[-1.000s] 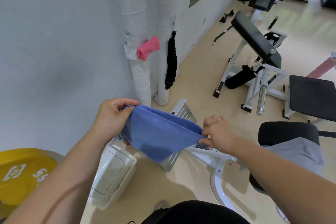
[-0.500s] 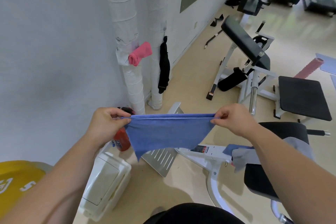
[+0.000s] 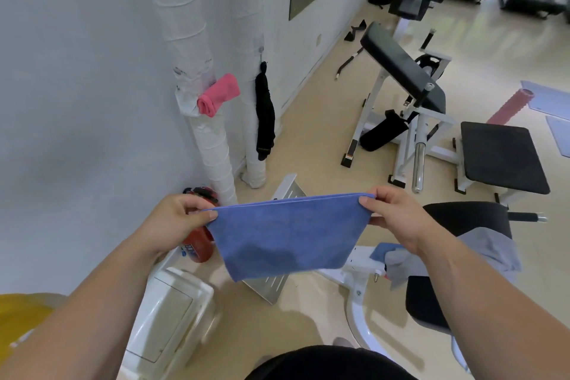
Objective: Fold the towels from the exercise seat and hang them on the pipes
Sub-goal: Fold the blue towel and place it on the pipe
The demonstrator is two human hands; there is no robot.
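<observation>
I hold a blue towel (image 3: 285,236) stretched flat and doubled over in front of me. My left hand (image 3: 175,220) pinches its left top corner and my right hand (image 3: 396,214) pinches the right top corner. Behind it stand two white wrapped pipes (image 3: 212,148) against the wall. A folded pink towel (image 3: 217,95) is tucked on the left pipe. A black cloth (image 3: 264,116) hangs on the right pipe. On the black exercise seat (image 3: 465,219) to my right lie a grey towel (image 3: 490,251) and a bit of another blue towel (image 3: 381,251).
A red bottle (image 3: 197,245) and a white plastic box (image 3: 168,315) sit on the floor by the wall. A metal footplate (image 3: 277,282) and white machine frame (image 3: 354,274) are below the towel. A black padded bench (image 3: 404,71) and a flat bench (image 3: 502,157) stand further right.
My hands have pulled apart and lifted the blue towel, so it went from sagging to taut with a straight top edge. My view has shifted slightly.
</observation>
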